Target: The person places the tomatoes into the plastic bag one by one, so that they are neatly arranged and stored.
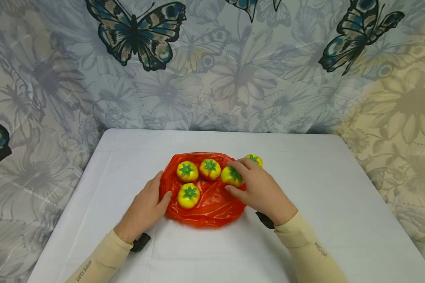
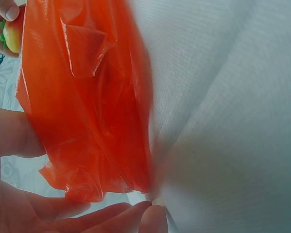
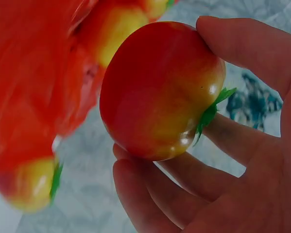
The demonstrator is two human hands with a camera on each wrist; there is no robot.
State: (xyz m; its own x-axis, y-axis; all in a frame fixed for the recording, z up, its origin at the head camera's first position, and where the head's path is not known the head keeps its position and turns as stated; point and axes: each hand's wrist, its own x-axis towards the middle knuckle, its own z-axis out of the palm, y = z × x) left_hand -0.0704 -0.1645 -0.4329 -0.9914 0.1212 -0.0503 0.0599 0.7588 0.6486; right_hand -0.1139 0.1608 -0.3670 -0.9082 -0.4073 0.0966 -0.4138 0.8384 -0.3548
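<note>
A yellow-and-red toy tomato [image 1: 231, 175] with a green stalk sits at the right edge of an orange plastic bag [image 1: 212, 204], just right of the frame's centre, gripped by the person's right hand [image 1: 258, 190]; the right wrist view shows the fingers [image 3: 242, 46] curled round its skin, thumb on one side and the others beneath. Three more tomatoes lie on the bag: one at the upper left [image 1: 187, 171], one beside it in the middle [image 1: 209, 169], and one lower down [image 1: 188, 195]. A fifth tomato [image 1: 255, 159] peeks out just beyond the right hand's fingers, at the bag's upper right edge. The left hand [image 1: 146, 208] rests flat at the bag's left edge, its fingers straight and relaxed, thumb touching the plastic; the left wrist view shows the orange film lying against the palm. The bag is spread on a white tabletop [image 1: 340, 204] in the lower half of the frame. Behind it hangs a cloth backdrop [image 1: 233, 70] printed with flowers and butterflies. Both arms wear beige sleeves [image 1: 308, 251].
</note>
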